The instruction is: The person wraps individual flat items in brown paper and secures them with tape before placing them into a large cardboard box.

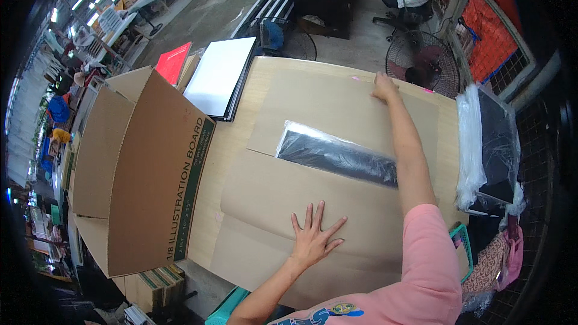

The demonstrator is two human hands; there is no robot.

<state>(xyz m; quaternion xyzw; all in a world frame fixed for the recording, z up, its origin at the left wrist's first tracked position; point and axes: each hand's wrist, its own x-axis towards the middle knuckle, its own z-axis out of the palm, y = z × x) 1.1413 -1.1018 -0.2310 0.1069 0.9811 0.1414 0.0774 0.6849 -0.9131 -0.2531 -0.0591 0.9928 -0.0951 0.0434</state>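
A large sheet of brown kraft paper (319, 93) covers much of the wooden table, with creases across its near part. On it lies a flat dark pack in clear plastic wrap (337, 153). Fingers spread, my left hand (313, 238) presses flat on the near part of the paper. My right arm reaches across the right end of the pack, hiding some of it. At the far edge of the paper is my right hand (384, 87), its fingers bent and closed toward the paper's edge; what they grip, if anything, is hidden.
An open cardboard box (150, 186) stands at the table's left. Behind it are a stack of white boards (221, 75) and a red pack (173, 62). Plastic-wrapped dark boards (497, 144) stand at the right edge. Floor fans (421, 63) and an office chair lie beyond the table.
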